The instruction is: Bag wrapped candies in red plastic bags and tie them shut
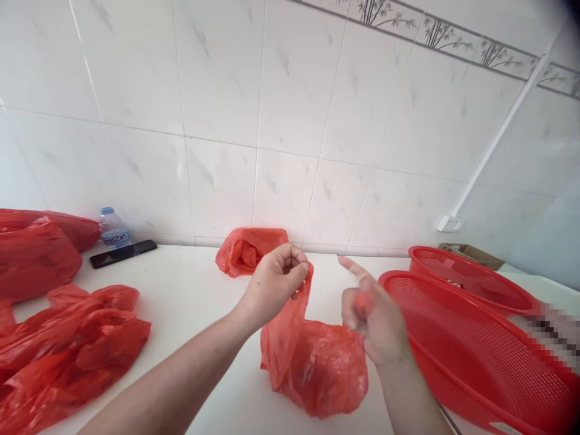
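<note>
My left hand (281, 272) is pinched shut on the top of a thin red plastic bag (326, 368). The bag's upper part is pulled up to my fingers, while its rounded lower part rests on the white table. To the right of the bag is my right hand (376, 314), smeared by motion. Its index finger points out and the other fingers are curled around something small and red that I cannot make out. Behind my left hand, a crumpled red bag (254, 248) lies against the wall with its mouth open.
Two red plastic baskets (453, 338) stand at the right, with a brown tray (475, 255) behind. On the left are a heap of red bags (81, 350), a fuller red bag (36, 260), a water bottle (113, 229) and a black phone (123, 253). A tiled wall (217, 181) bounds the table.
</note>
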Demonstrator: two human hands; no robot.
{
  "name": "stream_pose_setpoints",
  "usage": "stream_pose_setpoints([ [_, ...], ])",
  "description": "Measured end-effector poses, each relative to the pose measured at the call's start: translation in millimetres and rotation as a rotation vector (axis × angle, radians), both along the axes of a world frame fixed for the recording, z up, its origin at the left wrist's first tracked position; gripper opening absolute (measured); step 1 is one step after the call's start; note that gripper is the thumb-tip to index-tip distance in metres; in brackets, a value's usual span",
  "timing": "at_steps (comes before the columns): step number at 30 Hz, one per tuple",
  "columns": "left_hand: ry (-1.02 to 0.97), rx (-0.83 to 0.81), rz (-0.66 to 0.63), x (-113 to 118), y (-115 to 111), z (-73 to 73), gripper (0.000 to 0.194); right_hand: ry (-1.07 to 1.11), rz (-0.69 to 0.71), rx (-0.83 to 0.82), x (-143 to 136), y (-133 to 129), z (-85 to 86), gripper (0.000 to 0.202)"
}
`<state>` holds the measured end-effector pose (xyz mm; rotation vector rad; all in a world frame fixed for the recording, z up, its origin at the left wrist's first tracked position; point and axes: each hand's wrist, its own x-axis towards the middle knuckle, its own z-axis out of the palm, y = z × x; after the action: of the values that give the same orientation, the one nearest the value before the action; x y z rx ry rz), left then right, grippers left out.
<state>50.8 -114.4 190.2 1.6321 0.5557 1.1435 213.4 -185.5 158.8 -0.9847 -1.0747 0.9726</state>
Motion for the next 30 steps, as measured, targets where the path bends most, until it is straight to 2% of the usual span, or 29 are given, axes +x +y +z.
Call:
stream_pose_setpoints([
  [2,-0.024,-0.017,-0.042,6,-4,-0.1,0.010,-0.189,0.116,-0.050,-14,3,1.9,0.048],
  [3,-0.044,-0.012,-0.065,7,-5,-0.5,0.009,-0.267,0.144,-0.062,-18,6,2.2,0.042],
  [5,-0.074,0.040,-0.036,5,-6,-4.3,0.011,-0.348,0.087,-0.054,-22,16,0.7,0.029],
  [7,-0.053,0.175,0.129,-2,-4,-13.9,0.019,-0.329,-0.031,-0.048,-21,28,-3.3,0.032],
  [9,0.041,0.370,0.262,-7,0,-28.2,0.030,-0.277,-0.078,-0.047,-19,40,-9.1,0.033],
  [11,0.159,0.530,0.238,-10,4,-43.6,0.040,-0.225,-0.044,-0.042,-19,49,-14.8,0.035],
  [13,0.237,0.586,0.180,-10,8,-56.5,0.029,-0.209,0.035,-0.035,-20,53,-18.9,0.038],
  [15,0.250,0.541,0.225,-8,11,-65.1,0.014,-0.245,0.125,-0.028,-20,54,-20.7,0.039],
  [18,0.154,0.316,0.309,-8,15,-70.7,0.012,-0.286,0.284,-0.007,-14,53,-19.6,0.042],
  [21,0.028,0.013,0.188,-8,16,-73.0,0.016,-0.323,0.399,0.050,-4,53,-17.2,0.047],
  [23,-0.015,-0.103,0.107,-7,15,-74.6,0.019,-0.399,0.412,0.053,-1,54,-16.3,0.043],
  [25,-0.033,-0.133,0.114,-7,14,-76.4,0.019,-0.474,0.398,0.013,-2,55,-16.6,0.027],
  [26,-0.038,-0.134,0.134,-6,13,-77.1,0.018,-0.517,0.361,-0.009,-4,55,-17.1,0.027],
  [28,-0.024,-0.125,0.167,-6,11,-77.9,0.016,-0.623,0.201,-0.045,-8,56,-18.1,0.035],
  [30,0.035,-0.096,0.188,-6,8,-78.3,0.014,-0.723,0.038,-0.088,-12,56,-18.0,0.028],
])
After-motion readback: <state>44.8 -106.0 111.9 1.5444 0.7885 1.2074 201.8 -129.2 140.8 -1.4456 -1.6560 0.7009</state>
